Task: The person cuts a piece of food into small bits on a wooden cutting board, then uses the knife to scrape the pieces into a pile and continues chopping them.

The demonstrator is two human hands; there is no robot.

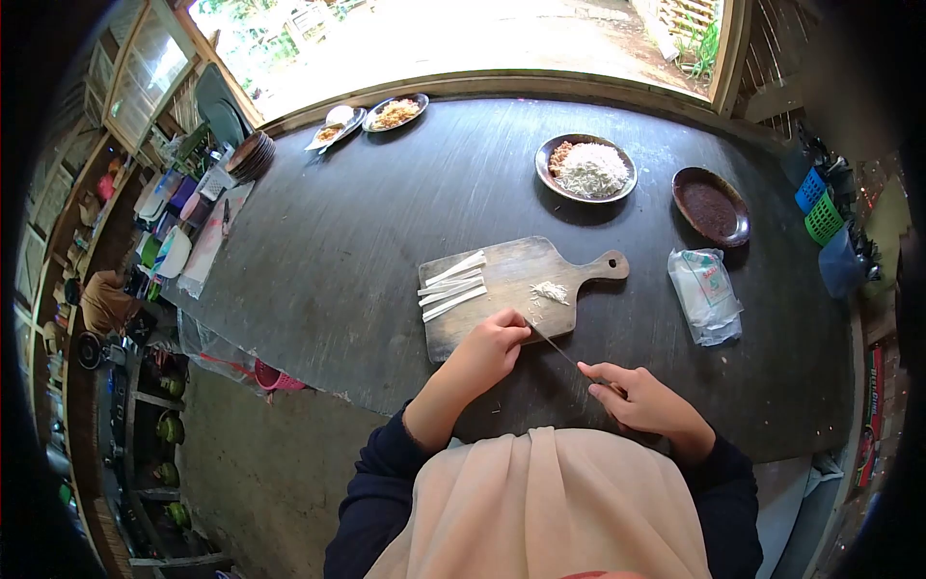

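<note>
A wooden cutting board (511,259) with a handle lies in front of me. Several pale white sticks (453,286) rest side by side on its left part. A small heap of finely cut white pieces (549,291) sits near the handle end. My left hand (487,355) is closed over the board's near edge, fingertips bunched beside the knife tip; whatever they hold is hidden. In my right hand (637,396) is the handle of a knife (555,345), its thin blade angled up and left to the board's edge.
Beyond the board stands a plate (586,198) heaped with white shreds and a brown portion. A dark brown mortar dish (712,205) and a plastic-wrapped packet (706,297) lie on the right. Two plates of food (395,114) stand at the far left; colored baskets (823,217) line the right edge.
</note>
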